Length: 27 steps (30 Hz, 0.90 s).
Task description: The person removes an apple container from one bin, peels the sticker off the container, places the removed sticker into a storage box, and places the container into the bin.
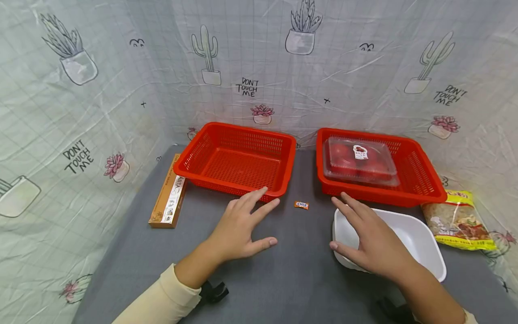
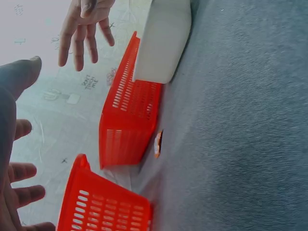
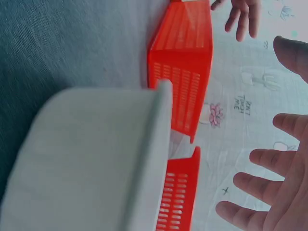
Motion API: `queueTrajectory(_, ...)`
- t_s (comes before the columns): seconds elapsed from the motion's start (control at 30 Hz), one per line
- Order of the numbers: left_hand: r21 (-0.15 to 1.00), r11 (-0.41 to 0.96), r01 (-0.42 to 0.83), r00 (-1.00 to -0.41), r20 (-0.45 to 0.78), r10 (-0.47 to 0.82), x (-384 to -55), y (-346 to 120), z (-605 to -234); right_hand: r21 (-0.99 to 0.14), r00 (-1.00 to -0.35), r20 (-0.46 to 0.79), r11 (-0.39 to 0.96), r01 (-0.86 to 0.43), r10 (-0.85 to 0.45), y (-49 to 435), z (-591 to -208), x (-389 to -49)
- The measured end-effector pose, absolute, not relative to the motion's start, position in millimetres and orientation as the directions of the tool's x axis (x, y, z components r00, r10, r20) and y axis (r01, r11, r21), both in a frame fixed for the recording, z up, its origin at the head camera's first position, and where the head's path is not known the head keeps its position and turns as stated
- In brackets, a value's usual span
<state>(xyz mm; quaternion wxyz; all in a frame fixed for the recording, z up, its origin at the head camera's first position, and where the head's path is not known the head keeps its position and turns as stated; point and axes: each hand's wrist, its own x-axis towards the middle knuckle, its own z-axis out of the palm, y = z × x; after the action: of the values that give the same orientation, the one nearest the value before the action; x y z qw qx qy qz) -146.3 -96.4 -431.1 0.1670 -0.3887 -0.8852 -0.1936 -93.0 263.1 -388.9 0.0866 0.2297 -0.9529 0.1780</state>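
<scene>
My left hand [image 1: 238,225] hovers over the grey table, thumb and fingers spread, holding nothing. In front of it stands an empty red plastic basket [image 1: 243,164]. My right hand [image 1: 374,238], also spread and holding nothing, is above the left side of a white plastic tub [image 1: 421,243]. In the right wrist view the tub [image 3: 86,159] appears large beside the fingers [image 3: 260,187], apart from them. Behind it a second red basket [image 1: 417,166] holds a clear box of red fruit [image 1: 360,159]. Between the baskets lies a small orange packet [image 1: 301,205].
A long brown and white pasta box [image 1: 167,198] lies at the left, against the left basket. A yellow-edged food bag [image 1: 459,220] rests at the right, beside the tub and right basket. A printed cloth [image 1: 259,58] walls the back and sides of the table.
</scene>
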Motion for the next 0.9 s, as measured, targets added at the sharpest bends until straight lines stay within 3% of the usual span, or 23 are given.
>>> queueTrajectory(0.3,0.329,0.600,0.729,-0.680,0.445,0.583,-154.2,-85.0,-423.6,-0.372,-0.906,0.200,0.827,-0.422,-0.372,278.2,-367.4,-102.6)
queueTrajectory(0.9,0.492,0.486,0.723,-0.688,0.442,0.576,-173.6,-52.3,-419.3,-0.565,-0.947,0.086,0.768,-0.302,-0.309,319.0,-348.1,-136.9)
